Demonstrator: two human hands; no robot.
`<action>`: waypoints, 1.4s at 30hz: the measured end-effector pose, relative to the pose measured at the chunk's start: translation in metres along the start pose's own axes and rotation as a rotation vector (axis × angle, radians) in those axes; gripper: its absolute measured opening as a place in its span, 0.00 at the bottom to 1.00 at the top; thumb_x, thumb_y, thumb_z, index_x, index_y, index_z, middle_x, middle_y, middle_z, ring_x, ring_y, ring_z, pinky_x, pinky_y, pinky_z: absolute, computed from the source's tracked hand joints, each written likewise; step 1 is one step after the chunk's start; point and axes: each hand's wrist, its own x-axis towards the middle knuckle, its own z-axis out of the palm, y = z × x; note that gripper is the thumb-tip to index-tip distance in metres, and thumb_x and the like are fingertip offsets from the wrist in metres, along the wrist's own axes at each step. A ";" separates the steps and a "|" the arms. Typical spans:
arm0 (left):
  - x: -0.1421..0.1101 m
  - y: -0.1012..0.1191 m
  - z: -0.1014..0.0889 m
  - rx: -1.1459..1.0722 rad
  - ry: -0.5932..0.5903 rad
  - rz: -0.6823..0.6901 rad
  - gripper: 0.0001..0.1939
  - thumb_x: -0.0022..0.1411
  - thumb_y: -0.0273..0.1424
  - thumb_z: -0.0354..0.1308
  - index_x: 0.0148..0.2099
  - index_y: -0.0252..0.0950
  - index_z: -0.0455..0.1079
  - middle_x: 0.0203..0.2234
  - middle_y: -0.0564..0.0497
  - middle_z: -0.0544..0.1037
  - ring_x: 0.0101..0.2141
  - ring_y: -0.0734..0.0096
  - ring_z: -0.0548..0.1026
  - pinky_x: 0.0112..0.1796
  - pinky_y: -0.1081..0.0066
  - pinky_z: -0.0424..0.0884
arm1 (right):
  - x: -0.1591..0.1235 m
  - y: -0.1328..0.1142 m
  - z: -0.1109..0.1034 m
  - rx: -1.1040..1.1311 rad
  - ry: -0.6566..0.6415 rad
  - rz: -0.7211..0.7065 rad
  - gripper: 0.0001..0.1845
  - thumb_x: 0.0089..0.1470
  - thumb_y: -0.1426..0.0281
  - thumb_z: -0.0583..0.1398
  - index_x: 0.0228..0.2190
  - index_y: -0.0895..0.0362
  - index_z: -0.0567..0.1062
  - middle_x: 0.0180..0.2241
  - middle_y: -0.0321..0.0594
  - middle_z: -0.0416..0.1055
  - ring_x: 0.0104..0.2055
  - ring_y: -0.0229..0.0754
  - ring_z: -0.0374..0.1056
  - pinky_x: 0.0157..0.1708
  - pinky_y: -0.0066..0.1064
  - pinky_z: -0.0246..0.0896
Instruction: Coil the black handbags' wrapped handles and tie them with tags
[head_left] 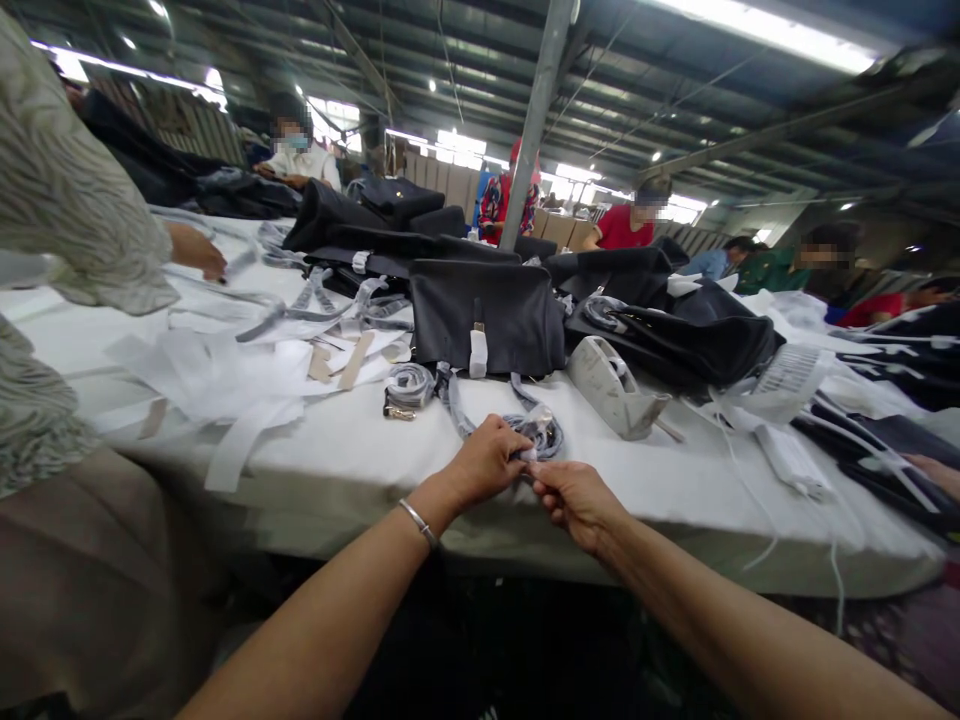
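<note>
The left hand (491,456) and the right hand (581,498) meet at the near edge of the coiled strap (554,438), fingertips of each pinched on it. The strap lies on the counter (390,465), directly in front of the black bag (487,310). A second coil (411,384) sits left of the strap; a tape dispenser (609,388) stands right. White sheets (217,375) lie farther left.

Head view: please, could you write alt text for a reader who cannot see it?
A person's left hand and right hand pinch at a bundled grey strap on a white tabletop. Beyond it sits a black bag, near a tape dispenser; a co-worker's hand is at left.
</note>
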 end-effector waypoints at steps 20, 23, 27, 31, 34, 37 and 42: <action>0.007 0.007 -0.015 0.130 -0.224 -0.044 0.18 0.52 0.21 0.57 0.47 0.37 0.69 0.33 0.48 0.70 0.43 0.58 0.64 0.42 0.66 0.67 | 0.006 -0.001 -0.003 0.052 -0.115 0.106 0.07 0.58 0.76 0.58 0.28 0.65 0.71 0.18 0.36 0.70 0.15 0.30 0.65 0.10 0.17 0.53; 0.007 -0.001 -0.009 0.005 -0.123 -0.117 0.17 0.50 0.21 0.60 0.44 0.36 0.72 0.34 0.49 0.67 0.41 0.63 0.66 0.43 0.68 0.68 | 0.006 -0.003 -0.004 0.050 -0.129 0.097 0.07 0.58 0.77 0.58 0.28 0.64 0.70 0.18 0.36 0.70 0.14 0.29 0.63 0.09 0.17 0.51; 0.008 -0.006 -0.010 -0.133 -0.073 -0.204 0.18 0.48 0.22 0.63 0.44 0.34 0.74 0.36 0.49 0.64 0.38 0.67 0.68 0.43 0.68 0.68 | 0.005 -0.006 0.000 0.036 -0.138 0.052 0.08 0.58 0.77 0.57 0.27 0.63 0.69 0.18 0.35 0.69 0.13 0.28 0.62 0.10 0.16 0.51; 0.008 -0.006 -0.016 -0.093 -0.153 -0.145 0.20 0.49 0.22 0.61 0.47 0.34 0.72 0.36 0.49 0.65 0.40 0.65 0.66 0.45 0.67 0.67 | 0.008 -0.003 0.004 -0.003 -0.122 -0.009 0.09 0.57 0.77 0.58 0.25 0.62 0.68 0.17 0.36 0.69 0.13 0.28 0.60 0.09 0.16 0.46; 0.007 -0.008 -0.016 -0.016 -0.181 -0.089 0.21 0.48 0.20 0.59 0.47 0.35 0.71 0.35 0.49 0.66 0.41 0.63 0.64 0.44 0.66 0.67 | 0.011 0.001 0.006 -0.075 -0.109 -0.069 0.08 0.55 0.77 0.58 0.24 0.61 0.69 0.16 0.36 0.69 0.12 0.28 0.59 0.09 0.17 0.42; 0.009 -0.009 -0.014 -0.022 -0.181 -0.082 0.21 0.46 0.19 0.58 0.45 0.36 0.72 0.33 0.49 0.67 0.41 0.62 0.64 0.44 0.66 0.65 | 0.013 0.004 0.008 -0.098 -0.094 -0.100 0.07 0.54 0.76 0.59 0.24 0.60 0.69 0.16 0.35 0.68 0.12 0.28 0.58 0.09 0.16 0.42; 0.013 -0.010 -0.022 -0.428 -0.079 -0.229 0.15 0.43 0.22 0.62 0.38 0.34 0.75 0.31 0.51 0.71 0.39 0.64 0.65 0.43 0.67 0.63 | 0.014 0.001 0.011 -0.095 -0.080 -0.218 0.03 0.52 0.74 0.60 0.27 0.60 0.71 0.18 0.35 0.70 0.12 0.28 0.58 0.09 0.17 0.43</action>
